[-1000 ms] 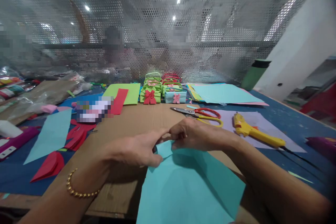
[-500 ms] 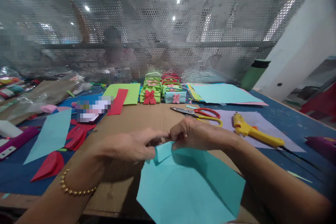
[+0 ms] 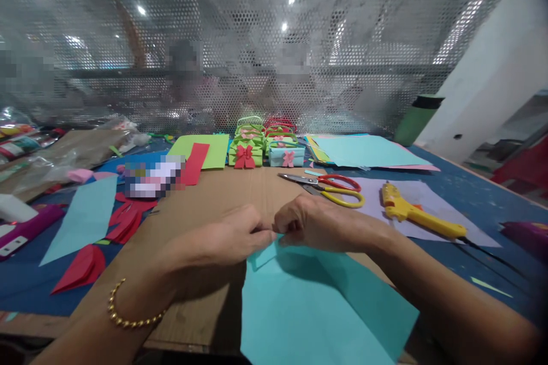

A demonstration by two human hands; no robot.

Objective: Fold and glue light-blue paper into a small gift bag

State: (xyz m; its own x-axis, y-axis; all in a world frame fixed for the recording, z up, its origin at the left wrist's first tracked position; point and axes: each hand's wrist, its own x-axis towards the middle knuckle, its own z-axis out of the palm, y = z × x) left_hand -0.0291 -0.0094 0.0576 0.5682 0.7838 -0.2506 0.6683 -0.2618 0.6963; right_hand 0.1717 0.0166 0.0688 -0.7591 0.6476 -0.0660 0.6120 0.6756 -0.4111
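Observation:
A sheet of turquoise paper (image 3: 299,302), creased along its right side, hangs toward me over the front of the cardboard. Its far edge has a small folded flap between my hands. My left hand (image 3: 233,234) pinches the flap's left end between thumb and fingers. Close beside it, the curled fingers of my right hand (image 3: 306,222) grip the same edge. The fingertips nearly meet, and they hide part of the fold. Just beyond the right hand lie scissors (image 3: 329,187) with one red and one yellow handle.
Small paper handbags with bows (image 3: 245,154) stand at the back of the cardboard (image 3: 205,197). A yellow glue gun (image 3: 422,219) rests on lilac paper to the right, before a stack of coloured sheets (image 3: 372,151). Red paper pieces (image 3: 81,268) lie left; a green bottle (image 3: 417,120) stands far right.
My left hand has shifted right, toward the right hand, and its thumb now presses on the flap. The lower part of the turquoise paper has swung to the right.

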